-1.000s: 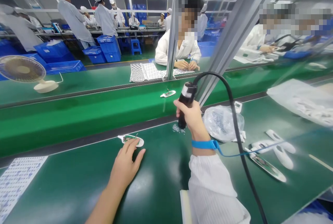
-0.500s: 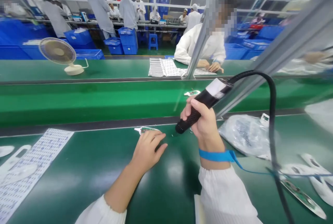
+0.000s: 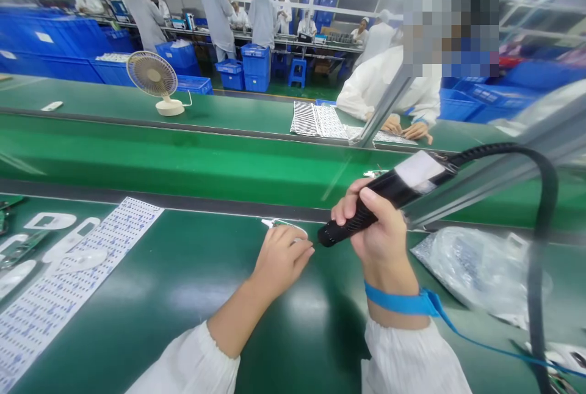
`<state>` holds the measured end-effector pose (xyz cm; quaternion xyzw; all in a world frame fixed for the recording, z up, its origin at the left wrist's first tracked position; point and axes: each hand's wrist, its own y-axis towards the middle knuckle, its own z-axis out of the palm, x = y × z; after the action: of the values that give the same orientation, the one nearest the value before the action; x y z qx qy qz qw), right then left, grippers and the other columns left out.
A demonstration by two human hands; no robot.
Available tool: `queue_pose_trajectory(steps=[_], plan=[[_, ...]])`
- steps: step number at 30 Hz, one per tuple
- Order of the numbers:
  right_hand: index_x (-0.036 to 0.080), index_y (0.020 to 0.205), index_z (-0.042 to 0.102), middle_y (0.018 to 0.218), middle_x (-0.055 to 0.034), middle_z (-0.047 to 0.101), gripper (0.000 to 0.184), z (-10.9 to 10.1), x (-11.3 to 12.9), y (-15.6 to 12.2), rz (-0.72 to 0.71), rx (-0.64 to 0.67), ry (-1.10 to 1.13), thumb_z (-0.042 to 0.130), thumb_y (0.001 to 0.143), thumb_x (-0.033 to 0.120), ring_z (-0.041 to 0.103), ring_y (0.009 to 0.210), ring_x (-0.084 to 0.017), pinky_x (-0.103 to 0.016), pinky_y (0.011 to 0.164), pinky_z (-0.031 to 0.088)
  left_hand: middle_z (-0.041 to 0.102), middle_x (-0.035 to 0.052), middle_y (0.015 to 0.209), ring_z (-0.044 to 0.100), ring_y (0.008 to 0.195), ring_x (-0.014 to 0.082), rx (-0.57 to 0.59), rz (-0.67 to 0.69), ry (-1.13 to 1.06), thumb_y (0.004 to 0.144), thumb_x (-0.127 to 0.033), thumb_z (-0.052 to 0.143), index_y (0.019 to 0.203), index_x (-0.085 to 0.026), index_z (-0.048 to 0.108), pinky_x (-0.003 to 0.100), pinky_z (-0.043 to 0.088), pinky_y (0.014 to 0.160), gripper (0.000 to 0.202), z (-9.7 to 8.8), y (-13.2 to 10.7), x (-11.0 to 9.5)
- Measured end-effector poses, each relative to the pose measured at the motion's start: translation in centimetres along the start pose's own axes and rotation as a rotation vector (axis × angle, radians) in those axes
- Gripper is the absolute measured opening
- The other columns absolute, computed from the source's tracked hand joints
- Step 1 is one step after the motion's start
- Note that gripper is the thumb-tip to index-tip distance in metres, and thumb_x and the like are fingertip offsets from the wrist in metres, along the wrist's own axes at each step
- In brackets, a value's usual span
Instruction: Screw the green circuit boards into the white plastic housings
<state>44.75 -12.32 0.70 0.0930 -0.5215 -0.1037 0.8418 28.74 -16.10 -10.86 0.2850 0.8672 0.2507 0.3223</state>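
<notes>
A black plastic cylindrical hand tool (image 3: pixel 396 186) is gripped in the right hand (image 3: pixel 384 235), fingers wrapped tightly, thumb laid along the barrel. Its long axis is slanted, nose aimed down-left toward the left hand (image 3: pixel 280 256), rear end raised up-right. The nose is held above the table, near the left fingertips, not touching them. Grip ribbed, barrel smooth, a white rectangular label (image 3: pixel 419 171) stuck near the rear; a thick black rubbery cable (image 3: pixel 539 259) is curved from there down the right side. A white elongated plastic shell with a green circuit board (image 3: pixel 289 225) is partly covered by the left hand; its narrow tip is pointed left, long axis running roughly along the table's far edge. Left fingers bent, kept close together; whether the shell is pinched or merely touched cannot be made out. A flat blue fabric wrist strap (image 3: pixel 403 301) is worn on the right wrist. Table (image 3: pixel 206 259) dark green, smooth, glossy. A white blue-printed sheet (image 3: pixel 114 235) is laid left, a crinkled clear plastic bag (image 3: pixel 476 272) right.
</notes>
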Motion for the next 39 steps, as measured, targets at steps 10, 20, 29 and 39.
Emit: queue_pose_trajectory(steps=[10, 20, 29, 39], plan=[[0.021, 0.082, 0.065, 0.050, 0.0044, 0.057, 0.012, 0.1, 0.1, 0.0, -0.023, 0.006, -0.011, 0.069, 0.078, 0.031, 0.054, 0.041, -0.015, -0.030, 0.047, 0.046, 0.072, 0.0043, 0.098, 0.060, 0.091, 0.0205, 0.008, -0.051, -0.005, 0.101, -0.025, 0.054, 0.088, -0.022, 0.070, 0.037, 0.041, 0.080, 0.021, -0.1, 0.0, -0.1], [0.021, 0.081, 0.065, 0.050, 0.0042, 0.057, 0.013, 0.3, 0.0, -0.1, -0.001, -0.007, -0.002, 0.070, 0.078, 0.032, 0.054, 0.042, -0.015, -0.030, 0.048, 0.046, 0.073, 0.0042, 0.097, 0.061, 0.092, 0.0211, 0.024, -0.062, -0.068, 0.100, -0.026, 0.054, 0.088, -0.022, 0.071, 0.039, 0.042, 0.082, 0.022, -0.1, 0.0, 0.1], [0.021, 0.080, 0.064, 0.050, 0.0049, 0.056, 0.014, 0.3, -0.2, 0.0, 0.012, -0.021, -0.010, 0.070, 0.077, 0.033, 0.053, 0.041, -0.015, -0.030, 0.048, 0.046, 0.073, 0.0056, 0.107, 0.062, 0.103, 0.0243, 0.084, -0.078, -0.054, 0.095, -0.034, 0.063, 0.103, -0.024, 0.072, 0.044, 0.043, 0.092, 0.015, -1.0, 0.3, 0.7], [0.021, 0.081, 0.066, 0.051, 0.0045, 0.058, 0.011, 0.9, -1.2, -0.6, -0.061, 0.018, -0.121, 0.073, 0.079, 0.029, 0.055, 0.044, -0.015, -0.030, 0.049, 0.046, 0.069, 0.0043, 0.107, 0.060, 0.099, 0.0246, 0.295, -0.186, 0.063, 0.092, -0.033, 0.069, 0.109, -0.024, 0.070, 0.042, 0.044, 0.088, 0.019, -2.9, 0.8, 4.4]])
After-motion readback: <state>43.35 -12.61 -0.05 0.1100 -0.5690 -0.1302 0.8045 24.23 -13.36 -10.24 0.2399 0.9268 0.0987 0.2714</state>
